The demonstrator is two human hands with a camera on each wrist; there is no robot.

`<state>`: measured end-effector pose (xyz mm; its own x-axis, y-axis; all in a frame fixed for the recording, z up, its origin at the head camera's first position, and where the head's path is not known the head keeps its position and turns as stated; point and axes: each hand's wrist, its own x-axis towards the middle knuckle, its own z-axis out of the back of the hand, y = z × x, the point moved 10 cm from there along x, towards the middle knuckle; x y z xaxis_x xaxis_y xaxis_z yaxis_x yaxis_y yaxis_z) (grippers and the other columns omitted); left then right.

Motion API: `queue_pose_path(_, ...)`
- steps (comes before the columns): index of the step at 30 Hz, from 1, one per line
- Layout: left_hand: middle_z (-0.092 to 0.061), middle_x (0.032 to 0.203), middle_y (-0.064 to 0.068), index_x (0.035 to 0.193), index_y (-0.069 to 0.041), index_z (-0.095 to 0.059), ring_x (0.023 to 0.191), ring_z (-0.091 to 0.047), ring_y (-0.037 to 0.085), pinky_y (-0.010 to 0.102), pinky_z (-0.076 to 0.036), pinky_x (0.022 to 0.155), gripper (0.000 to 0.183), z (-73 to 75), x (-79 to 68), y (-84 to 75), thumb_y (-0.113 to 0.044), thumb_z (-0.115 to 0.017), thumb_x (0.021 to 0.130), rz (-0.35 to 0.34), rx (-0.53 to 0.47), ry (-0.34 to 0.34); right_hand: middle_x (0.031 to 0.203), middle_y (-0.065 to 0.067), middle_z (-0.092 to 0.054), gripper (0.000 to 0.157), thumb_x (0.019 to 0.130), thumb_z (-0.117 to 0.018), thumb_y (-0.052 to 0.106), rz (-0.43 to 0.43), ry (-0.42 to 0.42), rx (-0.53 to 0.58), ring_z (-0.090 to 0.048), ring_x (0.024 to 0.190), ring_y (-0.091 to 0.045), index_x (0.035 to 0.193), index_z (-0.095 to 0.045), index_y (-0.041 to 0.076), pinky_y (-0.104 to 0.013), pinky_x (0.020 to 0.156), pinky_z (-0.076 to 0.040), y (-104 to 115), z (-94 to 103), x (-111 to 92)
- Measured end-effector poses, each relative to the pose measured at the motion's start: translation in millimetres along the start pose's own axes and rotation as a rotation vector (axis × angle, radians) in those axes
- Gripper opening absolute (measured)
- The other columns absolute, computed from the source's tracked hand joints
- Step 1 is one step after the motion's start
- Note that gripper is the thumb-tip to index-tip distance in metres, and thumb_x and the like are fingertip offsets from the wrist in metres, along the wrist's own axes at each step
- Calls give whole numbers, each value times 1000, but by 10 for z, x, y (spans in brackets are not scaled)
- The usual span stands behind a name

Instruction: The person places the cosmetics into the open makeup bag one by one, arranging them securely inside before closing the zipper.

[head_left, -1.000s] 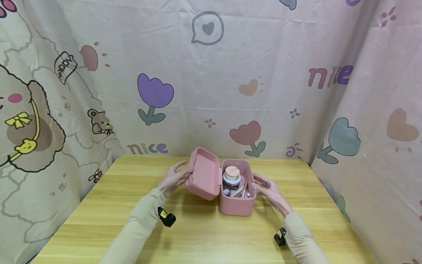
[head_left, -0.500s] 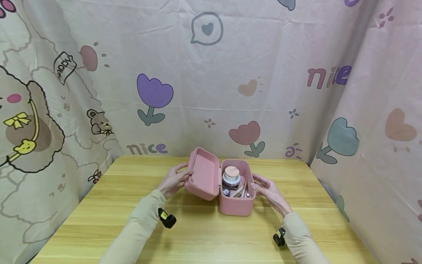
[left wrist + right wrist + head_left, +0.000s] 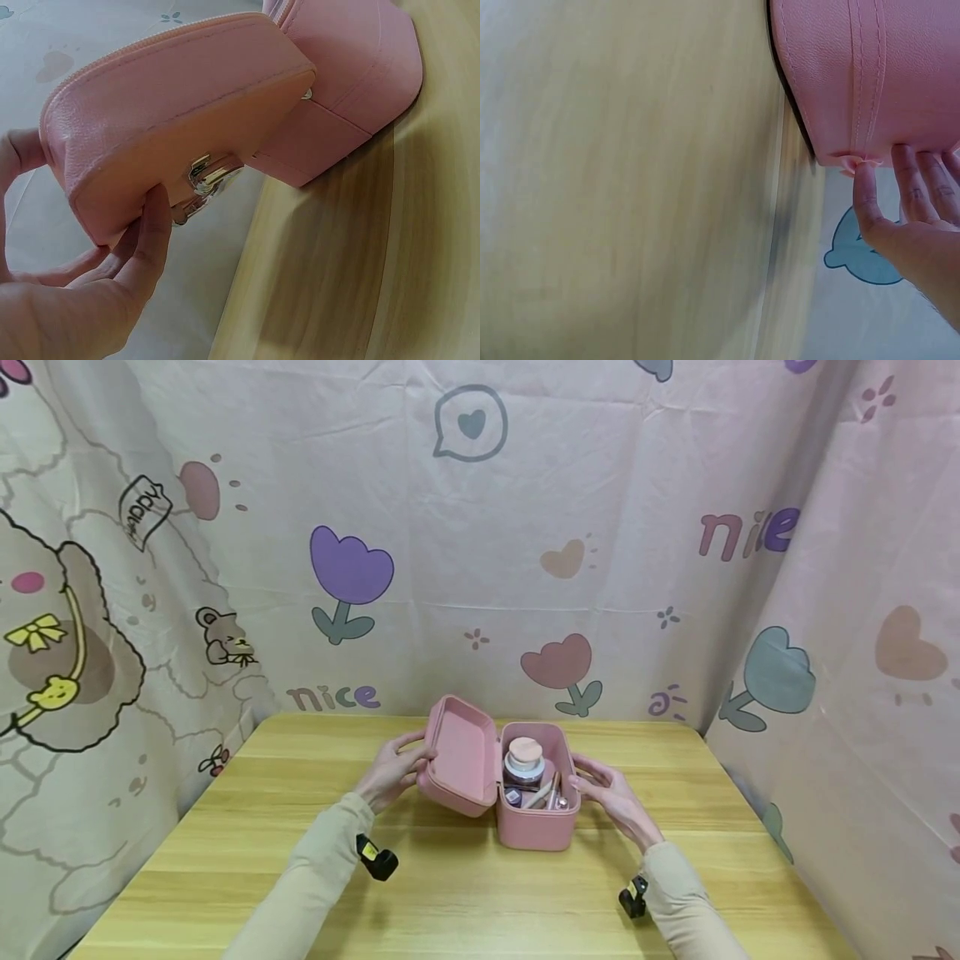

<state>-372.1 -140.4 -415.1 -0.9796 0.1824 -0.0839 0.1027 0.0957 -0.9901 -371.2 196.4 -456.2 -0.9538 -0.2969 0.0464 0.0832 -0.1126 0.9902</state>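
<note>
A pink makeup case (image 3: 536, 830) stands on the table, its lid (image 3: 463, 752) hinged out to the left and tilted. My left hand (image 3: 392, 770) grips the lid's outer edge; in the left wrist view, the fingers (image 3: 156, 232) lie against its outer face near a metal clasp (image 3: 214, 176). My right hand (image 3: 613, 797) rests against the case's right side, fairly straight fingers (image 3: 911, 180) touching the pink wall. Inside the case are a jar (image 3: 524, 770) with a pale round piece on top, a small dark-purple item (image 3: 513, 797) and several slim makeup items (image 3: 553, 792). The bottom of the case is partly hidden.
The case stands toward the back of a wooden table (image 3: 480, 902). Behind it hangs a patterned cloth (image 3: 450, 527), which also covers both sides. A black wrist camera (image 3: 377, 858) sits at my left cuff, another camera (image 3: 633, 897) at my right.
Hands, case and lid keep nearly the same pose. The whole scene shifts very slightly left in the head view.
</note>
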Motion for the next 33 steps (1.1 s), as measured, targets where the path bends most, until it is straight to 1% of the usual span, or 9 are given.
queue_pose_path(5,-62,126,17,154,2,-31,92,-67,9,23,-57,85,67,36,-44,-25,-10,-61,95,-3,2,7,160,-29,-30,65,100,-59,13,10,7,-3,-37,144,-48,154,-29,-6,-23,96,-54,21,-41,14)
queue_pose_path(11,-62,122,16,154,2,-30,91,-67,9,22,-58,84,68,91,-78,-33,-9,-61,94,0,9,-2,158,-30,-34,64,99,-61,12,22,5,-8,-38,144,-48,152,-31,-7,-24,99,-53,54,-106,25)
queue_pose_path(14,-64,121,14,154,3,-30,91,-67,9,22,-58,85,69,126,-92,-34,-9,-61,94,-4,8,-4,157,-29,-35,63,99,-61,11,18,0,-12,-38,145,-47,152,-32,-7,-28,104,-52,52,-135,22)
queue_pose_path(20,-65,116,10,154,3,-30,90,-68,8,22,-59,84,68,225,-139,-44,-10,-60,94,-6,13,-20,157,-29,-36,64,97,-63,12,18,-13,-24,-39,144,-47,151,-34,-7,-44,113,-46,70,-218,24)
queue_pose_path(25,-66,112,6,154,3,-31,90,-67,7,20,-58,83,67,317,-191,-55,-10,-59,95,-6,6,-33,155,-29,-39,64,96,-65,12,21,-20,-37,-43,142,-46,150,-36,-7,-48,115,-43,89,-323,28)
queue_pose_path(27,-66,113,6,154,3,-31,91,-67,7,20,-58,83,67,349,-213,-63,-10,-59,95,-8,5,-38,155,-29,-40,64,96,-65,11,20,-25,-37,-44,141,-46,150,-37,-6,-49,116,-42,89,-360,30)
queue_pose_path(29,-65,118,8,155,2,-30,93,-67,6,20,-58,84,67,373,-237,-76,-11,-59,96,-10,14,-36,153,-30,-42,63,95,-66,11,27,-32,-41,-46,140,-46,149,-39,-6,-49,115,-43,101,-401,34)
queue_pose_path(33,-57,136,22,156,2,-28,101,-66,8,21,-57,88,69,410,-280,-110,-13,-59,96,-21,24,-39,150,-30,-46,62,94,-68,11,38,-35,-50,-48,138,-45,148,-42,-6,-48,114,-44,115,-465,45)
